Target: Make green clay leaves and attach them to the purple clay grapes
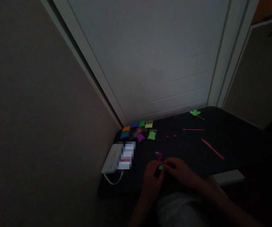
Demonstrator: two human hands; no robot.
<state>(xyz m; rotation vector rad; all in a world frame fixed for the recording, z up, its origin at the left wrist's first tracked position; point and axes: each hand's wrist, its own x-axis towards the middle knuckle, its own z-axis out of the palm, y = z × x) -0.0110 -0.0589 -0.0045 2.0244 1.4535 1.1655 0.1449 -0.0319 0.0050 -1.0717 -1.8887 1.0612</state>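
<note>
Head view: left hand [150, 177] and right hand [180, 169] seemingly pinch a green piece [161, 167] between them.

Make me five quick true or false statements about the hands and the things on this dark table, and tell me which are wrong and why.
1. The left hand holds the pink knife. False: it holds a green piece; the knife lies on the table.
2. Two purple balls lie apart from each other. True.
3. The green flower lies near the far edge. True.
4. The orange packet is right of the dark blue packet. False: it is on the left.
5. The right hand is beside the flower. False: its fingers are at the green piece.
</note>
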